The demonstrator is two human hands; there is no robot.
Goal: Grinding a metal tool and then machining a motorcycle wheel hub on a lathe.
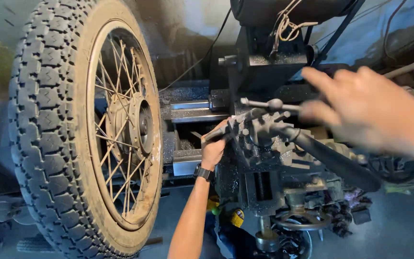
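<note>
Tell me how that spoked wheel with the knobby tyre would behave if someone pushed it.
The wheel stands upright on its tread, so a push would probably set it rolling. Its narrow stance suggests it could tip sideways. The thick tyre and metal rim look fairly heavy; the thin spokes may bend if grabbed.

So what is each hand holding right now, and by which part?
Left hand grips one end of a grey metal lever on the dark machine. Right hand is blurred at the thin metal handle bar; its grip cannot be told.

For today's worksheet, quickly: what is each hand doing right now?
Left hand: closed on a metal bar at the machine.
Right hand: open, blurred, fingers by the lever handle.
</note>
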